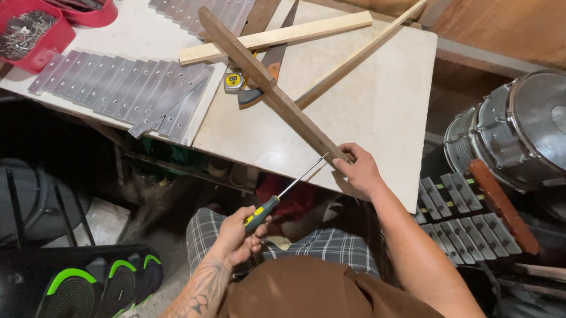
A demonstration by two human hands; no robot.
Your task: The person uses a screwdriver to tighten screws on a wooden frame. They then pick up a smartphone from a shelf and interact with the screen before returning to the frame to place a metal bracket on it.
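A long dark-brown wooden strip (267, 86) is laid diagonally across the pale tabletop, its near end overhanging. A yellow-and-black-handled screwdriver (284, 191) is pointed at that end.

The table (370, 104) fills the upper middle of the view. On it, a long dark wooden strip (264, 83) runs from 11 o'clock down to 5 o'clock, its near end at the table's front edge in the right hand (358, 169). 2 lighter battens cross behind it: a flat batten (278, 37) lies under it toward 12 o'clock, and a slim stick (364, 50) angles off toward 1 o'clock. A tape measure (233, 81) sits just left of the strip, beside a handsaw (272, 58). At 10 o'clock a row of metal bars (121, 86) lies on the table, with a tray of screws (20, 34) behind it. The left hand (238, 234), at 6 o'clock below the table edge, holds a screwdriver (284, 191) whose tip meets the strip's near end. A drum (530, 132) stands at 3 o'clock, a speaker (72, 292) at 8 o'clock.
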